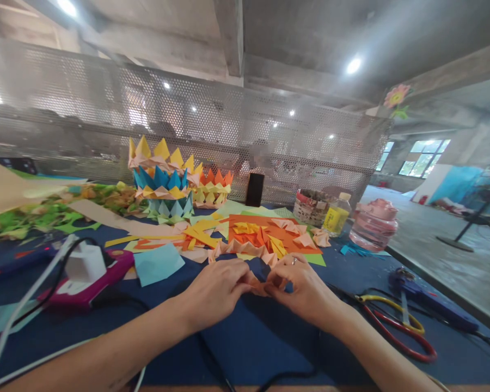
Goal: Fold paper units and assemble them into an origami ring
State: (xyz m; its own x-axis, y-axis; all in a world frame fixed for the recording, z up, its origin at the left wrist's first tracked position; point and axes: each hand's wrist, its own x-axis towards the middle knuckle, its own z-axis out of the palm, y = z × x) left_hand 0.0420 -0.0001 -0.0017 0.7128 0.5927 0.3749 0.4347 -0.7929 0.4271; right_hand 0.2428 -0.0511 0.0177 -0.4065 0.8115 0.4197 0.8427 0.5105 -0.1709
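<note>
Between my two hands is a folded strip of pale orange paper (pixel 258 285), low over the dark blue table. My left hand (pixel 222 284) pinches its left end between thumb and fingers. On the other end, my right hand (pixel 300 286), with a ring on one finger, closes thumb and fingertips. Just beyond my hands lies a zigzag chain of folded peach paper (pixel 245 249). Behind that, folded yellow and orange pieces rest on an orange sheet (pixel 310 244). My fingers cover part of the strip.
Spiky paper crowns (pixel 163 179) stand back left, near a black phone (pixel 255 189). Scissors (pixel 400 326) and a blue glue gun (pixel 436 302) lie right, below a pink bottle (pixel 374 226) and a yellow-labelled bottle (pixel 337 215). A pink power strip (pixel 85 280) with cables sits left.
</note>
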